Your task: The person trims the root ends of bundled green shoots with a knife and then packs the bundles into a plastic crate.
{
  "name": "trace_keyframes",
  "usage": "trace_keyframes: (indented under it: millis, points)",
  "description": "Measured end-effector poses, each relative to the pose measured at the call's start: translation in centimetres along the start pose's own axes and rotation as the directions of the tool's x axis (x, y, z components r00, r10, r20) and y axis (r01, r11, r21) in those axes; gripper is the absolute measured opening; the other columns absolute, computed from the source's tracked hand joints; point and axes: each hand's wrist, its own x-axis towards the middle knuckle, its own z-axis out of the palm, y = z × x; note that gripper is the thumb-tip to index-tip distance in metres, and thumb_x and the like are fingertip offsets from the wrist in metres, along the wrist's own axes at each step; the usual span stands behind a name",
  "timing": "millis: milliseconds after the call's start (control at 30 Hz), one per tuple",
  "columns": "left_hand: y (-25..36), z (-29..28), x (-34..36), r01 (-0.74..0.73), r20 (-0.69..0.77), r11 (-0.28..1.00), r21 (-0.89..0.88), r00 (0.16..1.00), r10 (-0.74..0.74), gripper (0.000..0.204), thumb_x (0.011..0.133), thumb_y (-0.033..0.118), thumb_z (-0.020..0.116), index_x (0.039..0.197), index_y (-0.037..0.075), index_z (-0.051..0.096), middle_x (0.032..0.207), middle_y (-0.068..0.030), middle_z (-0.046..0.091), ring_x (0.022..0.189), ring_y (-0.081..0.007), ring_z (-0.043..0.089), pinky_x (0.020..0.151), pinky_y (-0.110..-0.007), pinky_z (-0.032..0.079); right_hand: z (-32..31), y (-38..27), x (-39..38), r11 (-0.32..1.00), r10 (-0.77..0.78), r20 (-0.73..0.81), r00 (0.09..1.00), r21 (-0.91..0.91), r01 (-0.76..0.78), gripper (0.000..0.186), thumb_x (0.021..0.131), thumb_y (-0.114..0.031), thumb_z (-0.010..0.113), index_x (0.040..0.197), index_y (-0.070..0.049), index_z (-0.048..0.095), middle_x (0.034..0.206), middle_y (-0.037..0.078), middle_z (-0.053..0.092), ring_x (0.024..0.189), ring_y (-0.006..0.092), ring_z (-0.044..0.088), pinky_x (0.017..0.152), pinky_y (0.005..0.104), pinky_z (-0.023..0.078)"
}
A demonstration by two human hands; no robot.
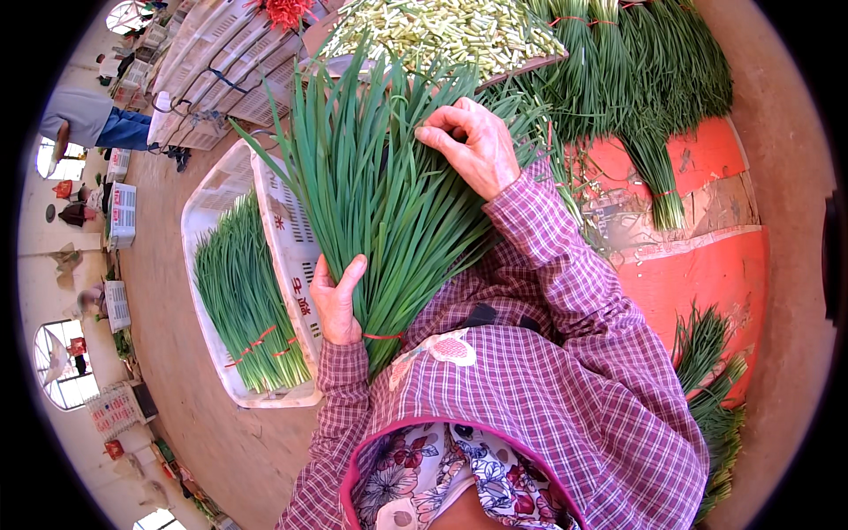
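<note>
Broadly, what my feed gives me from afar is a brown floor (159, 309), with a red-covered surface (689, 274) spreading over much of the right side. Up at the left leans a stack of crates (208, 79), and nearer the person's lap stands a white crate (291, 256) on the floor, close to the left arm, probably so that bunches lie within easy reach. Inside it, tied bunches (247, 300) point the same way, stem ends toward the person, which I take to keep the leaves straight and save room. More green bunches (680, 66) lie along the far end of the red surface, beside a heap of pale cut stems (459, 40). Between the crate and that surface, in front of the checked jacket, I find the leaf bundle (380, 203), its tied end close to the body and its leaves fanning away; held so, I judge, the loose tips are opened to view. The left hand (336, 300) cups its side just above the tie, thumb raised, fingers partly hidden behind the leaves. The right hand (473, 141) is at the upper leaves, thumb and forefinger bent toward each other; I cannot tell whether they pinch a leaf. Smallest is the red tie (382, 336), wrapped around the stems, presumably gathering them.
</note>
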Motion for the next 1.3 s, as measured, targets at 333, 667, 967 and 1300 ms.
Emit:
trace_keyframes:
  millis: [333,667,967,1300]
  points:
    - [-0.5,-0.6,0.6,0.032,0.003,0.999,-0.022,0.999,-0.032,0.040,0.076,0.005,0.068,0.114,0.000,0.055,0.105,-0.0053,0.061,0.091,-0.0137,0.057,0.084,-0.028,0.045,-4.1,3.4,3.0,0.378,0.503,-0.293,0.813,0.921,0.097,0.025,0.084,-0.035,0.062,0.090,-0.011,0.063,0.068,-0.004,0.050,0.068,0.0067,0.050,0.067,0.0238,0.044]
    - [-0.5,-0.8,1.0,0.065,0.022,0.998,-0.011,0.998,-0.065,0.040,0.077,0.006,0.067,0.114,0.000,0.054,0.106,-0.0059,0.060,0.092,-0.0139,0.057,0.083,-0.028,0.045,-1.9,-0.7,-1.9,0.944,-0.320,-0.012,0.947,-0.090,0.318,0.014,0.080,-0.025,0.063,0.088,-0.015,0.065,0.079,0.002,0.061,0.079,0.0214,0.055,0.080,0.0365,0.042]
    - [1.1,0.3,1.6,-0.149,0.299,0.923,0.355,0.953,0.039,0.063,0.067,0.013,0.078,0.120,0.000,0.046,0.105,-0.0074,0.059,0.094,-0.0152,0.057,0.084,-0.029,0.046,4.6,-2.1,-5.7,0.833,-0.388,0.247,0.888,-0.318,0.452,0.049,0.068,-0.029,0.071,0.111,-0.011,0.056,0.104,0.002,0.058,0.107,0.0225,0.049,0.097,0.0491,0.032]
    - [-0.1,-1.4,3.3,0.091,0.150,0.968,0.235,0.980,-0.129,0.046,0.068,0.007,0.074,0.109,-0.001,0.056,0.101,-0.0069,0.062,0.088,-0.0160,0.058,0.081,-0.029,0.045,-3.0,-0.6,-3.8,0.888,-0.433,-0.159,0.887,-0.242,0.390,0.015,0.074,-0.010,0.064,0.089,-0.012,0.062,0.082,0.004,0.060,0.082,0.0224,0.057,0.080,0.0388,0.042]
